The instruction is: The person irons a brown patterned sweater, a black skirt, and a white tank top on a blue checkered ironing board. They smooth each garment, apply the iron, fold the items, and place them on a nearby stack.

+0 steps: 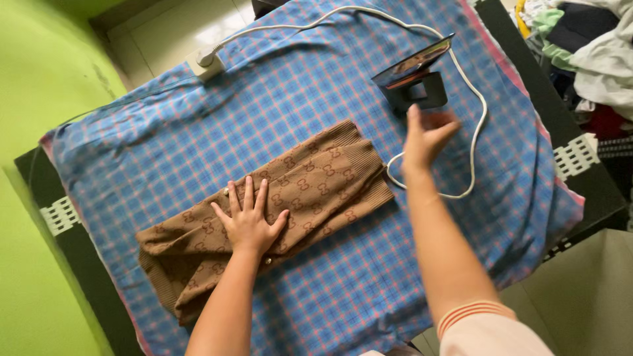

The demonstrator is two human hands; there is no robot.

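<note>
A brown patterned knit garment lies folded on a table covered by a blue checked cloth. My left hand rests flat on the garment with its fingers spread. My right hand hovers open above the cloth, just below a dark clothes iron that stands upright on its heel. The hand is blurred and does not touch the iron. The iron's white cord loops around the right hand's side of the cloth.
A white plug and socket block sits at the cloth's far left edge. A heap of clothes lies at the upper right. A green wall runs along the left. The dark table edge shows at the right.
</note>
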